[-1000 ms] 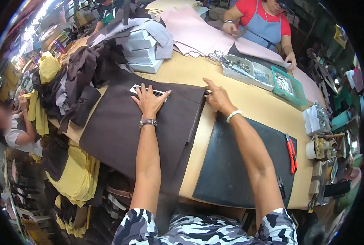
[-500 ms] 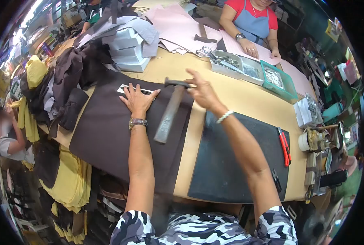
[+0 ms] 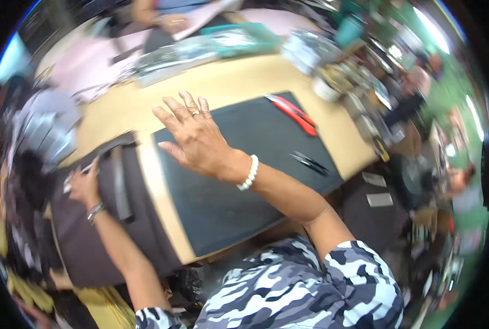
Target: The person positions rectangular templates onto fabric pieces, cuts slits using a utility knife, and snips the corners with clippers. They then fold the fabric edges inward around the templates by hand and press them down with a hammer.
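Observation:
My right hand [image 3: 200,137] is raised above the black cutting mat [image 3: 222,203], fingers spread and nothing held. On the left, my left hand [image 3: 84,183] rests on a dark brown sheet of material [image 3: 80,247]. Its fingers look apart, over a narrow white strip [image 3: 69,180] that is mostly covered and blurred. A hammer [image 3: 121,183] lies on the sheet to the right of that hand. Toward the mat's far right lies a red utility knife [image 3: 296,113], and nearer me a slim dark pointed tool [image 3: 310,163].
Behind the mat stand a grey tray of metal parts [image 3: 167,61] and a green bin [image 3: 247,41]. A co-worker's hand [image 3: 173,23] is at the far side by pink sheets [image 3: 91,63]. A white cup [image 3: 326,88] and tools line the right edge.
My right hand has let go of the hammer, which now lies on the dark sheet, and has moved over the mat. The view has swung right; my left hand stays on the sheet.

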The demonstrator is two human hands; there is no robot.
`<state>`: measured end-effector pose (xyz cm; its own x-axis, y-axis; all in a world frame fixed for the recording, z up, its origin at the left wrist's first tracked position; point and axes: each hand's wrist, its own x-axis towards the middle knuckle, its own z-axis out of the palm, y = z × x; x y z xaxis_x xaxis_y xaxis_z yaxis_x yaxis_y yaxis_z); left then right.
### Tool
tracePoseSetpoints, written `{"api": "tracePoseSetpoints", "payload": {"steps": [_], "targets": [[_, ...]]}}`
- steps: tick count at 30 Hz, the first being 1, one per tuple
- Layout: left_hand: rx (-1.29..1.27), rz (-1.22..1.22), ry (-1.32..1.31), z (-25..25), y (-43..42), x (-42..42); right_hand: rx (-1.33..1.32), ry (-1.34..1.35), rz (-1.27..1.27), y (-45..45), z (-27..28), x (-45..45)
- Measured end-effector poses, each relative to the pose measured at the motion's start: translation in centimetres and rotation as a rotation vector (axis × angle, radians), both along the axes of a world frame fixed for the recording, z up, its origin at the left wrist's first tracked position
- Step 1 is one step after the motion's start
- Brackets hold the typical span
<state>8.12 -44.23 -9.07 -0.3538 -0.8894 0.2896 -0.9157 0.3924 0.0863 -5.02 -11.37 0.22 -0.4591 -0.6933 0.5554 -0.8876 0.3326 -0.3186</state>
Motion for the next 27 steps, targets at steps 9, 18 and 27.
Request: {"api": "tracePoseSetpoints", "payload": {"steps": [9, 18, 27], "targets": [[-0.213, -0.098, -0.26, -4.5, -9.3, -0.3, -0.317, 0.094, -1.059, 34.3, -6.9, 6.0], [-0.423, -0.94, 0.237, 5.3, 12.7, -9.0, 0.446, -0.437, -1.811, 49.7, -17.2, 13.1], [0.184, -1.395, 0.436, 8.6, 37.3, -10.3, 0.416, -0.296, -1.795, 50.8, -20.6, 13.4]]}}
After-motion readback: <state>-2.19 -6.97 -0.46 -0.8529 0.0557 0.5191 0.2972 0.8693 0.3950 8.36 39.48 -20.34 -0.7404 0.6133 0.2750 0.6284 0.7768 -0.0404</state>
